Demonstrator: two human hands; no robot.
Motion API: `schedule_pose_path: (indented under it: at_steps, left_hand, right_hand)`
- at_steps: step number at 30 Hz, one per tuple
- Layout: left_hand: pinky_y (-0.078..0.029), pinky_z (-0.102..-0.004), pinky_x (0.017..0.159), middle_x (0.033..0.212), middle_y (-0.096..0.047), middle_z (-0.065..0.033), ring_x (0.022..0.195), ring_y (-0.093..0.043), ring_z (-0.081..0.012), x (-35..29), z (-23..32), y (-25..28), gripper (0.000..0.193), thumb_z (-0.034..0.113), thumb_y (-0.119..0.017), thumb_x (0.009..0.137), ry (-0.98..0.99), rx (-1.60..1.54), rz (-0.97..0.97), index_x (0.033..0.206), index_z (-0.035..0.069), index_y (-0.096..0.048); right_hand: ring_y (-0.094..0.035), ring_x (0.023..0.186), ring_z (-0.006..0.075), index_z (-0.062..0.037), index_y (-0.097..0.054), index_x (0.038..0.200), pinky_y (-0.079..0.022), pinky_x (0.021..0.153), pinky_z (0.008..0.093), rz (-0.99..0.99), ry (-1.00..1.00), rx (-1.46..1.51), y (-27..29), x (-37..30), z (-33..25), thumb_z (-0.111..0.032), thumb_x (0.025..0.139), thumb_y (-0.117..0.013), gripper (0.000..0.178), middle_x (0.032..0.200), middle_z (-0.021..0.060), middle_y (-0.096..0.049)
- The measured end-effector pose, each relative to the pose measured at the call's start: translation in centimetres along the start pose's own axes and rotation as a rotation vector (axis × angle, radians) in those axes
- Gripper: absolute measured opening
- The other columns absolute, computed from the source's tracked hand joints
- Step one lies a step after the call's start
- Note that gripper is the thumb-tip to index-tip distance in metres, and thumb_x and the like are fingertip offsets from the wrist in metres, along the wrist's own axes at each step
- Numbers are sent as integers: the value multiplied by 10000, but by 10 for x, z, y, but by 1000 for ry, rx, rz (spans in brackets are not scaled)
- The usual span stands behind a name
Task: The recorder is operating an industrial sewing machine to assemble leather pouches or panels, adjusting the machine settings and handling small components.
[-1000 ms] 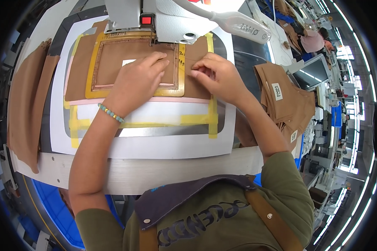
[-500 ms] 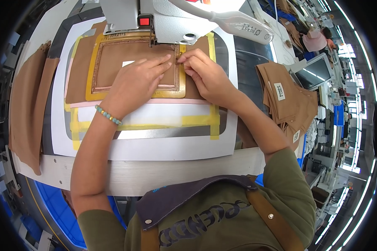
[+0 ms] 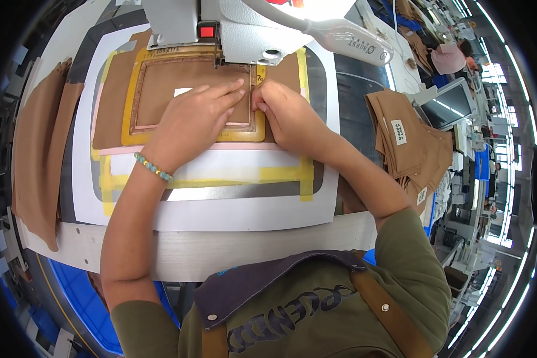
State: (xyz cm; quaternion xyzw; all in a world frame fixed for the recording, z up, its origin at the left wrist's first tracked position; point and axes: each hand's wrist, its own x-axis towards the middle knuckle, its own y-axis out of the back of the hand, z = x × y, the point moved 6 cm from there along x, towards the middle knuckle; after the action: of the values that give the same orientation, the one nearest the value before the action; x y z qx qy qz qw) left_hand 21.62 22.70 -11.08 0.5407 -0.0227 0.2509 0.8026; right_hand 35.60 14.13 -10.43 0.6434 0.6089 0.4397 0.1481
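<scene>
My left hand (image 3: 196,122) lies spread on a brown fabric panel (image 3: 191,70), its fingers reaching toward the right side of a yellow rectangular frame (image 3: 127,113). The frame rests on the panel. A small white patch (image 3: 182,91) shows beside the left knuckles. At the frame's right inner edge, my right hand (image 3: 289,119) is closed with its fingers curled into a pinch; whatever lies between the fingertips is hidden. Just beyond both hands stands the white head of a sewing machine (image 3: 247,30), its foot and needle area over the frame's far right corner.
Under the panel is a white sheet (image 3: 250,216) with yellow tape strips. Brown fabric (image 3: 39,161) hangs at the left table edge. To the right lie stacked brown pieces (image 3: 420,140) with white labels, near a screen (image 3: 447,102). A lamp-like white arm (image 3: 355,42) reaches overhead.
My right hand has shifted slightly nearer along the frame's right side, and its fingers have curled in more. My left hand has stayed almost in place.
</scene>
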Motion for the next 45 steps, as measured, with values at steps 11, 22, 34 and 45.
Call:
schedule_pose_path:
  at_steps: [11, 22, 34, 45]
  left_hand:
    - [-570, -328, 806, 1235, -702, -61, 929, -711, -242, 3, 12, 0, 214, 77, -632, 961, -2, -185, 57, 1155, 45, -717]
    - [-450, -272, 1022, 1208, -652, -53, 1101, -584, -109, -6, 86, 1, 276, 68, -511, 1012, 407, -1061, -170, 1264, 6, -603]
    - [-547, -378, 805, 1013, -634, -136, 938, -654, -289, -20, 142, 14, 329, 32, -743, 842, 44, -154, -125, 1139, 1, -604]
    - [-554, -343, 816, 1078, -731, -130, 888, -691, -221, -3, 135, 14, 410, -33, -681, 865, -6, -282, -38, 1271, 26, -678]
  right_hand:
    - [-643, 859, 340, -37, -627, 960, -521, 745, 419, -318, -228, -101, 57, -50, -15, -132, 948, -625, 96, 905, 126, -647]
    - [-652, 1082, 202, -9, -594, 1293, -521, 914, 337, 23, -662, 740, 55, -107, -14, -127, 1006, -611, 311, 1161, 80, -648]
    - [-594, 1244, 195, -17, -373, 1504, -452, 1155, 440, -162, -511, 1749, -14, -105, -41, -46, 915, -563, 619, 1418, 97, -501]
    - [-565, 1306, 251, -11, -321, 1545, -409, 1201, 453, -65, -389, 1944, -12, -103, -33, 6, 877, -516, 696, 1425, 127, -510]
